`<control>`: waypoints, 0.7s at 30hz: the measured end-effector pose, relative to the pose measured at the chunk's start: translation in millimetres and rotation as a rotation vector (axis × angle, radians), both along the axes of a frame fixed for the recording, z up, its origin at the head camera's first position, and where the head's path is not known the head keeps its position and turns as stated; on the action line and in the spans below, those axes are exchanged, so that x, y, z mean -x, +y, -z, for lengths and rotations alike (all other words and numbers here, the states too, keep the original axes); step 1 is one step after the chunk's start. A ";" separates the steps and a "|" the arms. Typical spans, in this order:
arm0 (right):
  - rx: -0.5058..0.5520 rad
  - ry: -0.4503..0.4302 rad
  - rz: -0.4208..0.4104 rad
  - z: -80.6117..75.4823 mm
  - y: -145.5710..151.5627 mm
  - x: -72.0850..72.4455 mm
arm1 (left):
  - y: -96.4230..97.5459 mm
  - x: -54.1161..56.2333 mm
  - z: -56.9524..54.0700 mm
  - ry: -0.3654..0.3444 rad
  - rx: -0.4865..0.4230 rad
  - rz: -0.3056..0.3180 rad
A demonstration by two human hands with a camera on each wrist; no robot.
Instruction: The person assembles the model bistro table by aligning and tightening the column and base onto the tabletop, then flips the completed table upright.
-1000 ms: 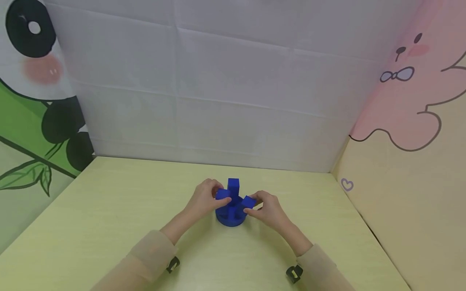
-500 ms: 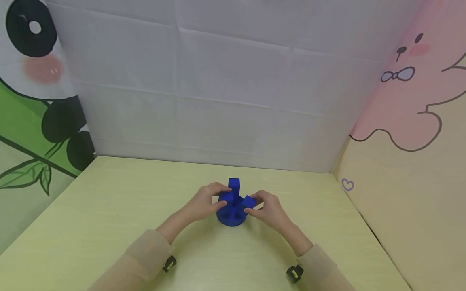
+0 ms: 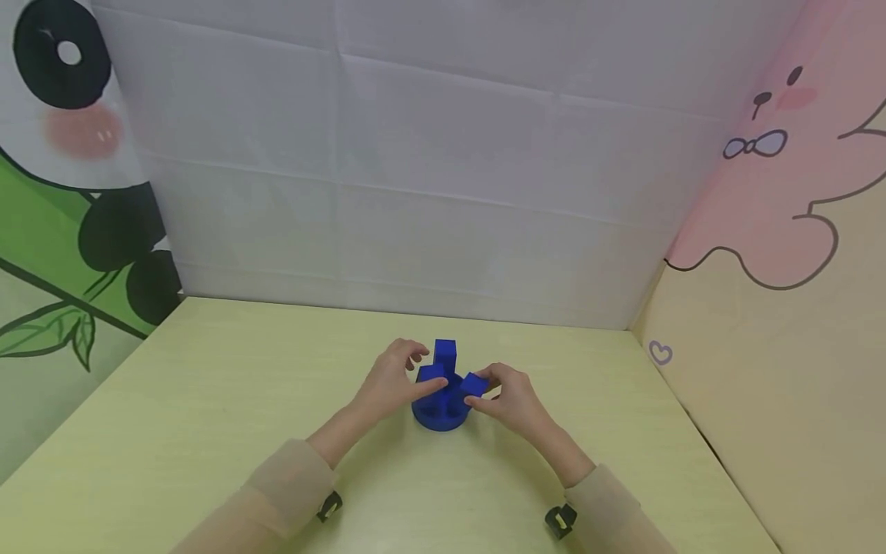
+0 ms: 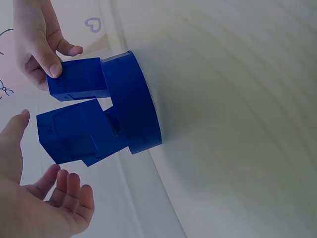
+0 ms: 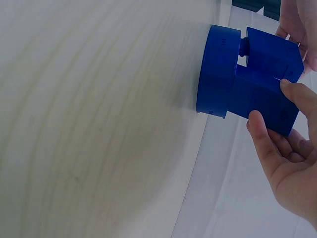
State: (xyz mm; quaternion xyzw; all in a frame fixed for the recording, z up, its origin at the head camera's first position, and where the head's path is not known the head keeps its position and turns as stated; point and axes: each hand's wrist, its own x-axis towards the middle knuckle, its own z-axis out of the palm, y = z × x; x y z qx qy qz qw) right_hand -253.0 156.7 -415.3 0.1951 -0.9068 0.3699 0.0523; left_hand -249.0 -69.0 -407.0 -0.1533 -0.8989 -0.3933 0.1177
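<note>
A round blue base [image 3: 441, 422] stands on the table, with blue rectangular blocks rising from it. My left hand [image 3: 388, 381] is spread around the left block [image 3: 429, 375]; in the left wrist view, gaps show between that block and the thumb and fingers. My right hand [image 3: 511, 396] pinches the right block [image 3: 474, 384] between thumb and fingers. That block sits against the base in the right wrist view, where the fingertips [image 5: 256, 119] press its side. A third, taller block [image 3: 445, 354] stands upright at the back, between the hands.
The pale yellow table [image 3: 263, 385] meets a creased white backdrop [image 3: 443, 192] behind the base. Side panels with cartoon drawings flank it, including a pink animal [image 3: 782, 177] on the right. Dark bands hang near both sleeve cuffs [image 3: 298, 473].
My left hand was pinching the left block; its fingers drew back, then spread wider around it. The left block stands turned differently. My right hand has held the right block throughout.
</note>
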 end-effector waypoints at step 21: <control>0.015 -0.024 -0.003 -0.8 1.2 0.8 | 14.2 -2.3 -2.3 -0.047 0.010 -0.054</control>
